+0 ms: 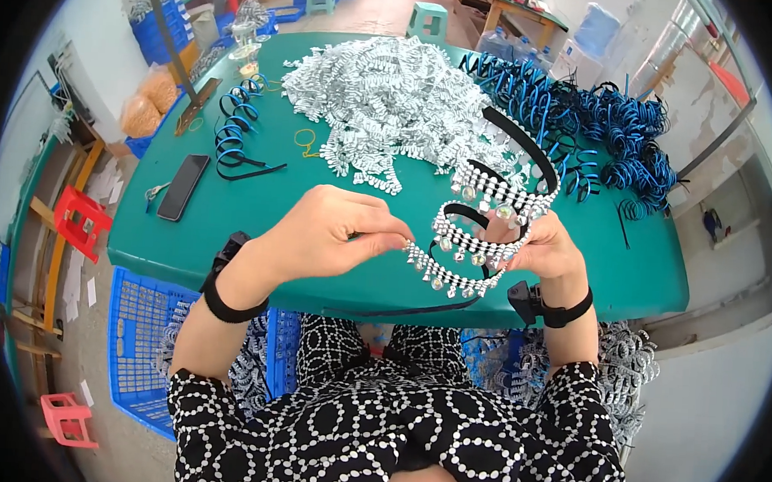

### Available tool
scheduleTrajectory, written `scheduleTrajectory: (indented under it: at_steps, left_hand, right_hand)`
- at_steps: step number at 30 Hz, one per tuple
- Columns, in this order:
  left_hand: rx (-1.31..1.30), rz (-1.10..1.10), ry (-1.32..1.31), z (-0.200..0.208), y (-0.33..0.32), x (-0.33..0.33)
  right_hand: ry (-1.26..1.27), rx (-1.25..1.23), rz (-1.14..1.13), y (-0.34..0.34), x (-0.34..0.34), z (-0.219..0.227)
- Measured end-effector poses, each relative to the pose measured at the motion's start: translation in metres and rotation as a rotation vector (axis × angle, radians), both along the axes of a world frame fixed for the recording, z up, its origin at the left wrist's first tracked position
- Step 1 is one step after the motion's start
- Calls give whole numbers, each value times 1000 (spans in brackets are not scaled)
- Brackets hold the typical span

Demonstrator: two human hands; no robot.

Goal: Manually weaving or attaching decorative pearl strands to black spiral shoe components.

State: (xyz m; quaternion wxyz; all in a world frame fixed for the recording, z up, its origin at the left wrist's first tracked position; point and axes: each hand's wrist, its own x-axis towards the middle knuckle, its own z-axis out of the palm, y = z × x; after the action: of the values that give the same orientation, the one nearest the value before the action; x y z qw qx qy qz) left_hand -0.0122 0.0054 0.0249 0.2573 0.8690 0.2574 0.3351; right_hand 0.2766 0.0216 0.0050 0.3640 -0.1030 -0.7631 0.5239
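A coiled rhinestone trim (481, 243) with dangling gems and a black ribbon backing hangs in loops between my hands, over the near part of the table. My left hand (330, 234) pinches one end of it between thumb and fingers. Around its loops my right hand (547, 250) is closed; some of those fingers are hidden behind the trim. Part of the coil rises to the upper right, showing the black ribbon side (525, 137). A thin black ribbon tail (409, 310) trails along the near table edge.
The green table (258, 210) carries a big heap of silvery-white trim (392, 95), piled blue-black coils (637, 123) at right, a loose blue-black coil (231, 131) and a phone (183, 187) at left. Below stands a blue basket (140, 351). Red stools (81, 223) are farther left.
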Motion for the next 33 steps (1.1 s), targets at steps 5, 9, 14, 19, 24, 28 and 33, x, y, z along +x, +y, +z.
scheduleTrajectory:
  at_steps: [5,9,14,19,24,28,33]
  left_hand:
    - [-49,6,-17,-3,-1,3]
    - [-128,27,-152,-1,-5,13]
    - [-49,94,-188,0,-5,10]
    - [13,99,-108,9,-14,0]
    - [76,73,-55,17,-24,-5]
    - [110,50,23,28,-34,-6]
    - [154,57,20,24,-29,-6]
  right_hand:
    - [135,-172,94,11,-3,-17]
    - [242,-233,62,11,-13,-23]
    - [386,-360,79,22,-15,-39]
    - [373,-355,211,26,-11,-34]
    - [301,-344,208,28,-6,-38]
    - [277,-300,177,28,-1,-36]
    - [259,-112,144,25,-5,-36]
